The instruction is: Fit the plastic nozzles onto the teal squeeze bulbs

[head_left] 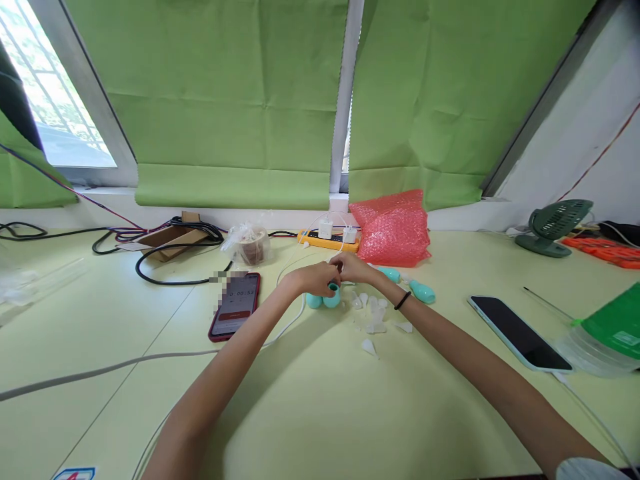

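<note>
My left hand [317,277] is closed around a small teal hollow piece [333,287], its dark open end facing me. My right hand [353,267] meets it at the fingertips, fingers pinched together; what lies between them is hidden. Just beneath my left hand, rounded teal pieces [314,301] rest on the table. Beyond my right wrist, which wears a black band [402,301], lie a teal bulb-shaped piece [423,292] and another teal piece [389,274]. Several translucent white bits [376,320] are scattered below my right hand, one pointed bit [369,347] nearer to me.
A red-cased phone [235,307] showing a timer lies left, a second phone [520,332] right. Behind stand a yellow power strip [327,241], a red bubble-wrap bag [393,230] and a wrapped tape roll [251,245]. Black cables [173,280], a small fan [550,227] and a green-labelled container [607,340] flank them.
</note>
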Demonstrator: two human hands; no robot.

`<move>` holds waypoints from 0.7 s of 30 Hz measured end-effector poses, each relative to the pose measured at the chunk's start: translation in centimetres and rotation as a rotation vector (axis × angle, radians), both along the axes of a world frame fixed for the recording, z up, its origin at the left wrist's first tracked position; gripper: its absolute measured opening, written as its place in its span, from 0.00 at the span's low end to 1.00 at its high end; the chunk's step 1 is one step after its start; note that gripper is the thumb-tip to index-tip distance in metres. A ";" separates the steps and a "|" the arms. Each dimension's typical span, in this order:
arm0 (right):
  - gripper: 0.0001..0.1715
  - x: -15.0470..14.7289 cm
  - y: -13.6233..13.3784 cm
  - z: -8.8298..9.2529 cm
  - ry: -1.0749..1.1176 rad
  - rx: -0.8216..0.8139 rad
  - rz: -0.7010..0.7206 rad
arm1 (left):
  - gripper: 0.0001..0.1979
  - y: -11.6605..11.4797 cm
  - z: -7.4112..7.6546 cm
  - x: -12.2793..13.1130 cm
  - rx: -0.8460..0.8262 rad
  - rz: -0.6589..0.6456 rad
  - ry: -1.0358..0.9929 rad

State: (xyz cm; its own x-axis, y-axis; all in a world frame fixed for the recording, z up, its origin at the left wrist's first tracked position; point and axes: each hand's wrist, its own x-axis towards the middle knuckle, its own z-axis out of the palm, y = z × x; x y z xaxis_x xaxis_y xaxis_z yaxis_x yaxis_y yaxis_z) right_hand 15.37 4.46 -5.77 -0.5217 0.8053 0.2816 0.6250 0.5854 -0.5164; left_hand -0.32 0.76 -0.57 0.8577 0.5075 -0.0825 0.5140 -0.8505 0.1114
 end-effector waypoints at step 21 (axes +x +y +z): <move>0.19 3.2 1.3 0.6 -0.050 0.013 -0.277 | 0.11 0.3 -1.7 0.6 0.050 0.071 -0.046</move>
State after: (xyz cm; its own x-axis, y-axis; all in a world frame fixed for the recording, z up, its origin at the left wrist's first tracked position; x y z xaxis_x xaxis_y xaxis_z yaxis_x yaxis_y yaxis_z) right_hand 18.53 5.80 -5.19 -0.2955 0.9156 0.2726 0.7865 0.3951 -0.4746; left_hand 0.32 1.02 -2.22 0.8217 0.5696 -0.0170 0.5685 -0.8172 0.0946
